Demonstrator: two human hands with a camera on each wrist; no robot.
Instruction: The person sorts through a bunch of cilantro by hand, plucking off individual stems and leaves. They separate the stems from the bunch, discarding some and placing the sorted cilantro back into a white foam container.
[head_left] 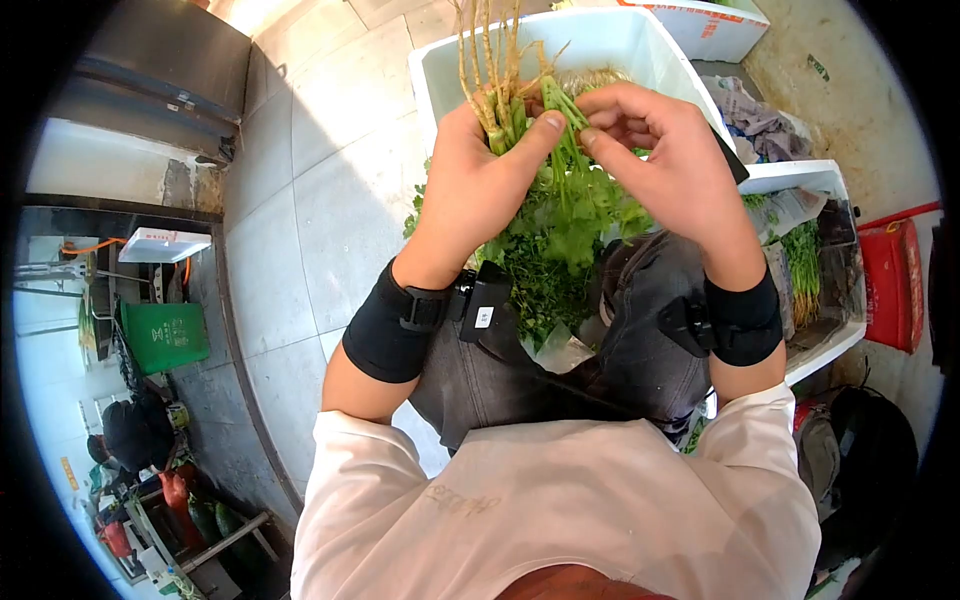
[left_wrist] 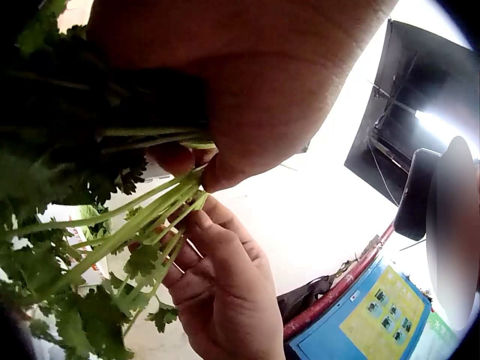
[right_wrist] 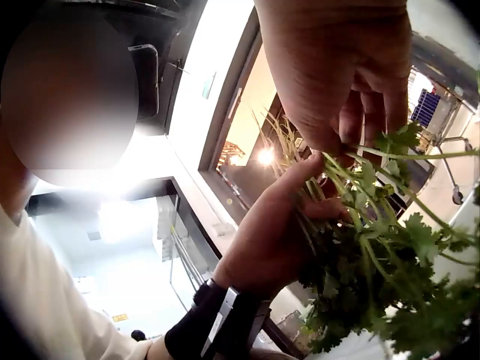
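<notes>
My left hand point(head_left: 475, 170) grips a bunch of coriander, its pale brown roots point(head_left: 490, 75) sticking up past the fingers and its leaves point(head_left: 575, 205) hanging down over the lap. Thumb and fingers of my right hand point(head_left: 665, 145) pinch some green stems point(head_left: 570, 108) beside the left thumb. From the left wrist, the stems point(left_wrist: 139, 217) run between both hands, with the right hand point(left_wrist: 232, 300) below. In the right wrist view the left hand point(right_wrist: 277, 225) wraps the bunch, while the right hand point(right_wrist: 345, 75) is above at the stems.
A white foam box point(head_left: 440, 75) stands just beyond the hands. More loose greens point(head_left: 545, 280) lie between the knees. On the right, a second foam box point(head_left: 850, 280) holds green stalks point(head_left: 803, 265), with a red bag point(head_left: 890, 285) beside it. A green bin point(head_left: 165, 335) stands at left.
</notes>
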